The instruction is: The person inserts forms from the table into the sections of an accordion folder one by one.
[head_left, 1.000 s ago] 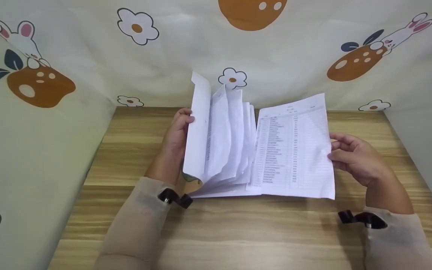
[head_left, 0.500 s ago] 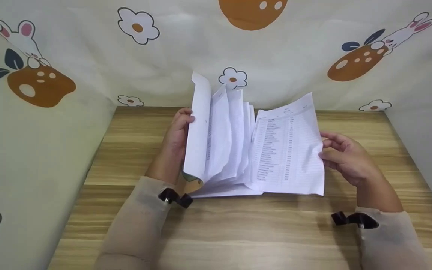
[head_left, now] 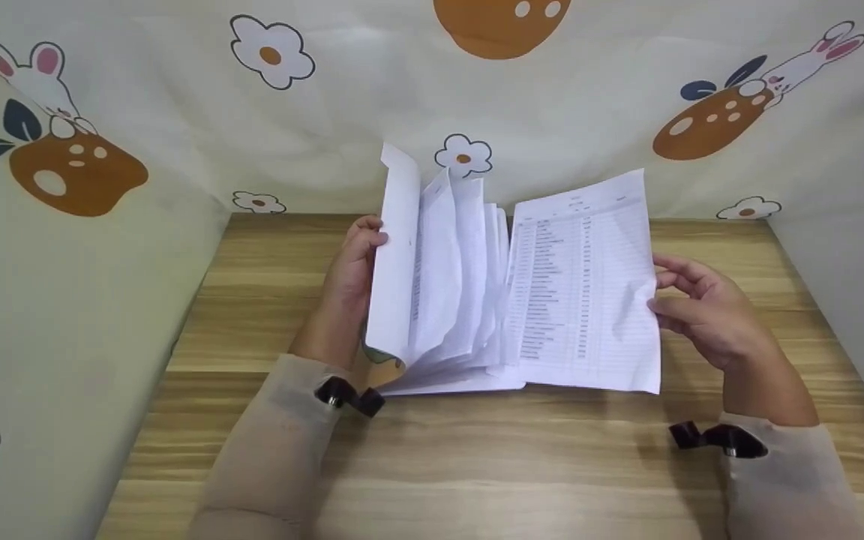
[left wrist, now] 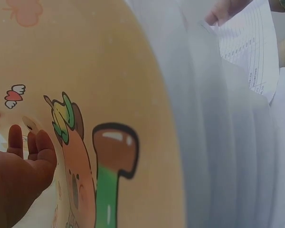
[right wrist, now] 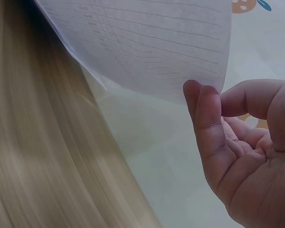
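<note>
- Booklet stands open on the table, its pages fanned upward, the cartoon-printed cover on its left side.
- Left hand holds the booklet's left cover from behind, fingers curled over its edge.
- Printed sheet, with rows of lines, is lifted on the booklet's right side.
- Right hand pinches that sheet's right edge between thumb and fingers.
- Patterned cloth hangs behind the booklet.
</note>
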The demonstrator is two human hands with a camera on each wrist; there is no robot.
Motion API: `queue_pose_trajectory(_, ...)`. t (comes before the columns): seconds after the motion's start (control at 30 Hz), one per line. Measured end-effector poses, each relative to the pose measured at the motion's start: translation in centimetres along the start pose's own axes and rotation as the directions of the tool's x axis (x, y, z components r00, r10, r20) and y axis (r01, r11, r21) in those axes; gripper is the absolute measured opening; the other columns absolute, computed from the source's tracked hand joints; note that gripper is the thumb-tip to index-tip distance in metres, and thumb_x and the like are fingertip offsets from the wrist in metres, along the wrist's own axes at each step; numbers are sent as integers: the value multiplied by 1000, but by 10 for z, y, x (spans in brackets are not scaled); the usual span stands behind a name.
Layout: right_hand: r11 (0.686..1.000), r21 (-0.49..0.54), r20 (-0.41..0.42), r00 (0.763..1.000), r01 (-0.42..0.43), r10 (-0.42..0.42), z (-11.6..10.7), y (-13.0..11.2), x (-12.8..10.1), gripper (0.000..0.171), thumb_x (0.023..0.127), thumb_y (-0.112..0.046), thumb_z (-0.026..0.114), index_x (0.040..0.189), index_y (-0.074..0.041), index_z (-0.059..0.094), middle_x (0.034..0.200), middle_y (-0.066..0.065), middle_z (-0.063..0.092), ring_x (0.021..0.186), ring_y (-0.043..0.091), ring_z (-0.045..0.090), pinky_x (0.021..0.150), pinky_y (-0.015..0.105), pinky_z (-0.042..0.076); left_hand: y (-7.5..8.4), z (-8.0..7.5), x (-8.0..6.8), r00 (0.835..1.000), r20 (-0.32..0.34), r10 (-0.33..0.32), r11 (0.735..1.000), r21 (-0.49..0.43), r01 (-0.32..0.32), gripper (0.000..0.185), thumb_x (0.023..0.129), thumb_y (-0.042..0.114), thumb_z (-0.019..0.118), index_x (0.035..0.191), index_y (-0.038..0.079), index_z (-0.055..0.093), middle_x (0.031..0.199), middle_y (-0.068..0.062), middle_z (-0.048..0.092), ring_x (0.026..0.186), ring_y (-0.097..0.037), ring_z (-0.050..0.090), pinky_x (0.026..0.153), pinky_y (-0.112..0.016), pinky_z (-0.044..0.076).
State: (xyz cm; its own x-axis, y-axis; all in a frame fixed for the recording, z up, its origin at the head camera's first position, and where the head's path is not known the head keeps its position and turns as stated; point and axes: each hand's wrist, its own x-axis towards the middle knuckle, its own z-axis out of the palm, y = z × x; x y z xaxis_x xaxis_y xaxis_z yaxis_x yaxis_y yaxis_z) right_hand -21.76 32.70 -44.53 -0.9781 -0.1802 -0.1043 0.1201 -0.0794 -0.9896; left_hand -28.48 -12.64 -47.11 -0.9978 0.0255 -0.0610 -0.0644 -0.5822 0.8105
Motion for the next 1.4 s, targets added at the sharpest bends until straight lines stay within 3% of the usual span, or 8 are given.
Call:
queue_pose_trajectory(0.23,1000,-27,28,1000,6,-5,9,-2,-1,57,94,15,66,146,-7,54,107,1,66,91,13,72,77,26,64,3,-2,-1,1000,29,8,1000,1,-8,17,93,12,45,102,24,54,100,0,65,87,-14,66,72,-24,54)
queue_pose_trajectory(0.37,999,-46,45,999,1,1,16,-1,-1,59,94,15,66,148,-5,52,108,2,65,92,12,73,78,27,65,5,-3,0,1000,8,27,1000,-6,-27,18,92,10,45,99,24,55,97,0,66,83,-13,67,70,-23,54)
queue_pose_trajectory(0.8,998,-50,4,1000,-25,25,22,10,6,59,94,12,67,147,-10,53,108,-1,65,88,12,70,78,25,64,4,-1,0,999,0,33,999,-10,-33,20,92,7,44,98,23,55,96,-1,67,83,-13,68,70,-22,55)
queue_pose_trajectory(0.93,998,-46,7,999,-50,51,22,15,10,63,95,11,67,152,-7,49,111,-1,65,92,11,70,79,24,63,4,1,-1,999,2,34,999,-7,-34,20,92,7,44,99,23,55,97,-1,67,83,-13,68,70,-22,55)
queue_pose_trajectory(1.17,984,-125,-2,992,-126,127,29,28,23,69,99,6,62,162,2,34,123,-5,68,95,9,71,79,23,62,2,0,-1,1000,17,11,1000,-12,-10,19,93,9,45,101,23,54,96,0,66,83,-13,67,70,-23,56)
queue_pose_trajectory(1.4,967,-188,-22,985,-172,171,37,37,35,65,101,5,56,162,3,34,121,-5,69,95,8,73,80,25,63,2,0,-1,1000,10,2,1000,10,-2,17,94,11,47,102,23,54,98,0,65,85,-13,67,72,-23,56)
